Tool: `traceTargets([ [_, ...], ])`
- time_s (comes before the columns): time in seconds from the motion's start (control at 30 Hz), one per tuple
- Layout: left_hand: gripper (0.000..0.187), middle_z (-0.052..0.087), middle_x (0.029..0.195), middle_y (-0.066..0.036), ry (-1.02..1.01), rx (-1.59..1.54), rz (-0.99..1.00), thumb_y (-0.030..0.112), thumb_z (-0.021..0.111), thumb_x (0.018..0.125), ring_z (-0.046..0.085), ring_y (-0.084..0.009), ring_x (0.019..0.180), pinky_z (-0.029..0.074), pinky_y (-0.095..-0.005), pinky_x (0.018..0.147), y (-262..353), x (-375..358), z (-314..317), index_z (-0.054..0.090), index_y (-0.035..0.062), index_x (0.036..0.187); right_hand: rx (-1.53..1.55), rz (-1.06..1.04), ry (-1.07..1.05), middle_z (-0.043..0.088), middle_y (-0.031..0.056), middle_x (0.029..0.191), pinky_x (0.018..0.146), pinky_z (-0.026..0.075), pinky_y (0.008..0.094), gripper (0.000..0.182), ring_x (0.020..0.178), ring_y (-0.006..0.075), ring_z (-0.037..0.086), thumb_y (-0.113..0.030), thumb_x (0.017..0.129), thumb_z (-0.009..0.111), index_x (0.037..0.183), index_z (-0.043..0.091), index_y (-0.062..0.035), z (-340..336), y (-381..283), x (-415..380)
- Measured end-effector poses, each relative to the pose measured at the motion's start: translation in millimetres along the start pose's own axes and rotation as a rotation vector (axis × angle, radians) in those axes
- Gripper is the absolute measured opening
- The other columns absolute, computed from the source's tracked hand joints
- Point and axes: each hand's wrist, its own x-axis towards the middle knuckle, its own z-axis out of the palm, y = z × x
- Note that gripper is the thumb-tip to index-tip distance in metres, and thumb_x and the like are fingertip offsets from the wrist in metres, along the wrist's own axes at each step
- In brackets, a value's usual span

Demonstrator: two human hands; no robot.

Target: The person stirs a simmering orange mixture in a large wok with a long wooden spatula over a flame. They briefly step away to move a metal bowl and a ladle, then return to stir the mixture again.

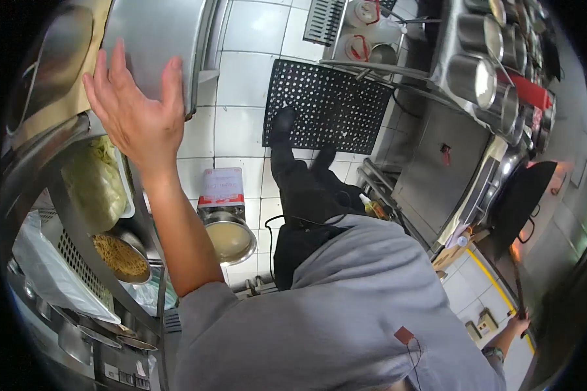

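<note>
My left hand (140, 114) reaches out with fingers spread, overlapping the edge of a grey steel surface (156, 39). Nothing is in its grasp. At the far right, my right hand (518, 324) is closed around the end of a long dark handle. The handle runs up toward a black wok (522, 199), seen edge-on and tilted over the stove, with orange flame beside it. A dark band circles my right wrist.
Below my left arm, a shelf holds noodles in a steel bowl (120, 259) and a bagged green vegetable (94, 186). A pot of pale liquid (229, 241) stands low beside a tin (221, 187). Steel containers (473, 79) line the upper right rack. A perforated black mat (332, 104) covers floor tiles.
</note>
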Motion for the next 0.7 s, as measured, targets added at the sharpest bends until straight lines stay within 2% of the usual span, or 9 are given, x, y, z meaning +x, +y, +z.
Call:
traceTargets([
  [0.13,0.071,0.048,0.139,-0.016,0.014,0.039,-0.02,0.043,0.076,0.079,0.036,-0.0442,0.134,0.031,-0.0531,0.111,0.9,1.6,3.2,0.051,0.0118,0.137,0.158,-0.014,0.005,0.067,0.0204,0.11,0.094,0.054,0.0391,0.03,0.105,0.0301,0.064,-0.002,0.093,0.042,0.113,0.058,0.0133,-43.5,-26.0,39.9],
  [0.23,0.072,0.05,0.139,-0.015,0.052,0.023,-0.059,0.044,0.076,0.078,0.039,-0.0426,0.133,0.03,-0.0531,0.111,3.8,0.6,4.3,0.051,0.0108,0.138,-1.548,-0.557,0.359,0.074,0.012,0.09,0.074,0.055,0.0408,0.029,0.082,0.0257,0.071,-0.027,0.088,0.06,0.096,0.074,-0.0026,-59.2,-35.7,15.7],
  [0.33,0.074,0.05,0.14,-0.015,0.06,0.026,0.027,0.044,0.075,0.08,0.042,-0.0402,0.131,0.031,-0.0513,0.111,-3.7,5.4,5.7,0.049,0.0094,0.14,-1.645,-0.669,0.228,0.074,0.0098,0.09,0.075,0.054,0.0389,0.023,0.081,0.0239,0.07,-0.025,0.089,0.062,0.098,0.075,-0.0072,-19.8,-48.1,-79.1],
  [0.37,0.074,0.05,0.14,-0.015,0.038,0.092,0.038,0.044,0.074,0.081,0.043,-0.0392,0.131,0.032,-0.0502,0.111,-7.3,4.5,7.0,0.048,0.0089,0.141,-1.567,-0.622,0.151,0.074,0.009,0.09,0.076,0.054,0.0383,0.022,0.08,0.0234,0.069,-0.024,0.089,0.063,0.099,0.075,-0.0087,6.7,-53.2,-115.9],
  [0.5,0.064,0.049,0.142,-0.018,-0.013,0.121,0.084,0.039,0.064,0.092,0.042,-0.0376,0.133,0.032,-0.0486,0.111,-13.2,8.1,6.1,0.045,0.0034,0.142,-1.035,-0.724,0.18,0.071,0.0088,0.085,0.069,0.053,0.0368,0.014,0.076,0.021,0.066,-0.014,0.085,0.063,0.087,0.07,-0.0018,-58.9,49.8,24.3],
  [0.53,0.064,0.049,0.142,-0.019,0.011,0.11,0.128,0.039,0.063,0.093,0.043,-0.0381,0.132,0.033,-0.049,0.111,-16.0,10.2,8.2,0.045,0.0024,0.142,-0.187,-0.367,0.3,0.069,0.013,0.081,0.068,0.052,0.0372,0.012,0.071,0.0271,0.064,-0.012,0.085,0.061,0.083,0.067,-0.0021,-54.9,78.8,65.2],
  [0.57,0.065,0.049,0.141,-0.02,0.009,0.155,0.159,0.039,0.064,0.092,0.043,-0.0396,0.131,0.034,-0.05,0.11,-28.9,8.4,15.6,0.044,0.0015,0.142,0.501,-0.283,0.12,0.063,0.0136,0.075,0.07,0.053,0.039,0.012,0.068,0.0291,0.062,-0.01,0.087,0.055,0.076,0.056,-0.0044,-32.7,84.5,41.0],
  [0.63,0.055,0.051,0.139,-0.019,0.061,0.124,0.191,0.034,0.061,0.096,0.049,-0.0349,0.128,0.04,-0.0435,0.105,-17.3,9.6,11.7,0.048,0.0014,0.139,0.679,-0.179,0.357,0.05,0.0077,0.068,0.073,0.052,0.043,0.021,0.065,0.0255,0.055,-0.009,0.089,0.052,0.069,0.046,-0.0058,8.2,84.2,10.2],
  [0.7,0.046,0.059,0.117,-0.021,0.234,0.248,0.327,0.033,0.062,0.095,0.06,-0.0382,0.103,0.049,-0.0474,0.089,66.9,30.6,-34.8,0.056,-0.0026,0.123,0.762,-0.198,0.306,0.043,0.0065,0.061,0.071,0.052,0.0459,0.032,0.06,0.0245,0.05,-0.017,0.098,0.048,0.069,0.043,-0.0066,30.1,100.2,-13.9],
])
